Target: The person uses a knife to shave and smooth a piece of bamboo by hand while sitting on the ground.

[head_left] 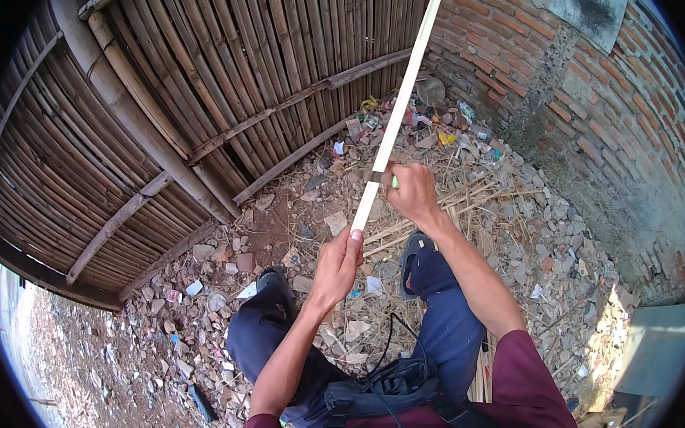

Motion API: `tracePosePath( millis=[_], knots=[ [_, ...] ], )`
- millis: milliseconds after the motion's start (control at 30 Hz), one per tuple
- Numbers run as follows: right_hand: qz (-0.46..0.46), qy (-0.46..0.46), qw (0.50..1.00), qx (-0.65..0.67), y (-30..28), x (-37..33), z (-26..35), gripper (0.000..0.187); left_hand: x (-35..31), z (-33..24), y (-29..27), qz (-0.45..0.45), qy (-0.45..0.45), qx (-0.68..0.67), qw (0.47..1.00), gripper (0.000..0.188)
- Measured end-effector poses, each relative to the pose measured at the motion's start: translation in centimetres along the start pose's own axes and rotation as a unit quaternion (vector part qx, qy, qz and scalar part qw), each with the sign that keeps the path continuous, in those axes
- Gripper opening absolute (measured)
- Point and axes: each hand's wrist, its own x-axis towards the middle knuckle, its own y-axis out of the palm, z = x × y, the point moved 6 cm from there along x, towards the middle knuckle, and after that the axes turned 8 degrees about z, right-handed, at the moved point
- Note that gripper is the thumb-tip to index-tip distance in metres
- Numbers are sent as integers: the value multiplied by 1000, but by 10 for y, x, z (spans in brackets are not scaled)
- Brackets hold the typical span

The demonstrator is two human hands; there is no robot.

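Note:
A long pale strip, bamboo by its look point(400, 108), slants up and away from me past the top edge of the view. Its near end is pinched in my left hand point(336, 268), the thumb lying along it. My right hand point(413, 193) is closed round the green handle of a knife point(377, 176). The dark blade lies across the strip, touching it a little beyond my left hand. Most of the handle is hidden by my fingers.
Rubble and litter point(199, 301) cover the ground round my feet. Loose thin strips point(467, 198) lie beneath my right hand. A bamboo fence point(270, 54) stands at the left and ahead, a brick wall point(521, 54) at the right. A grey panel point(658, 348) leans at lower right.

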Motion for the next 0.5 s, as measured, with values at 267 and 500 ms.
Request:
tracePosePath(
  millis=[267,500],
  knots=[
    [80,-59,995,8,19,-13,24,13,0,5,2,-42,26,28,998,36],
    [70,-71,995,-11,22,-16,23,12,0,10,11,-60,28,26,997,39]
  ],
)
